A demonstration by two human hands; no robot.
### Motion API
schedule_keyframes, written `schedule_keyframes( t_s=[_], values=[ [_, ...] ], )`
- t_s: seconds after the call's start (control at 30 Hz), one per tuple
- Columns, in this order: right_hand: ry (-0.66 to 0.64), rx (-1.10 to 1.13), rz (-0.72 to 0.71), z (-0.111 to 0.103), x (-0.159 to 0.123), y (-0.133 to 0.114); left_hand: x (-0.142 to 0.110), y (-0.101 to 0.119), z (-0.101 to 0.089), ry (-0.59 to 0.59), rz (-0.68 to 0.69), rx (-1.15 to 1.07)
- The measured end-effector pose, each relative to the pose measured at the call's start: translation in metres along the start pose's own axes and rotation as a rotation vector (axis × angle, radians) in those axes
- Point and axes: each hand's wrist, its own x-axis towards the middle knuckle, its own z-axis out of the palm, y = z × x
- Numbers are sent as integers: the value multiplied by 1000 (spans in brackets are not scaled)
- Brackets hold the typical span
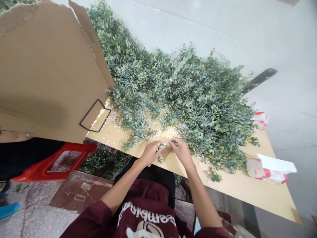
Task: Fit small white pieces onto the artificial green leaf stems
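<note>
A large heap of artificial green foliage (178, 99) with thin wiry stems covers the far part of a light wooden tabletop (237, 185). My left hand (150, 153) pinches a small green sprig (160, 147) at the near edge of the heap. My right hand (181, 152) sits just beside it, fingers curled inward, and whatever they might hold is hidden. Many small white beads (111, 134) lie scattered on the wood near both hands. A loose leafy cutting (213, 176) rests near the table's front edge to my right.
A tall cardboard panel (49, 72) with a black wire frame (95, 115) stands at left. Red-and-white plastic bags (268, 170) lie at the table's right end. Below the table edge are a red plastic stool (54, 163), more foliage (106, 158) and a brown mat (79, 190).
</note>
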Motion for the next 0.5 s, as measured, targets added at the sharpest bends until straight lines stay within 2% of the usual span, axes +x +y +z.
schedule_keyframes(
  t_s=[0.07, 0.17, 0.5],
  values=[
    [34, 174, 27, 3, -8, 1, 0, 0, -2, 14, 25, -34],
    [9, 347, 69, 9, -16, 2, -1, -1, -3, 35, 53, -79],
    [-121, 517, 93, 14, -26, 6, -7, -5, -6, 19, 158, -120]
  ],
)
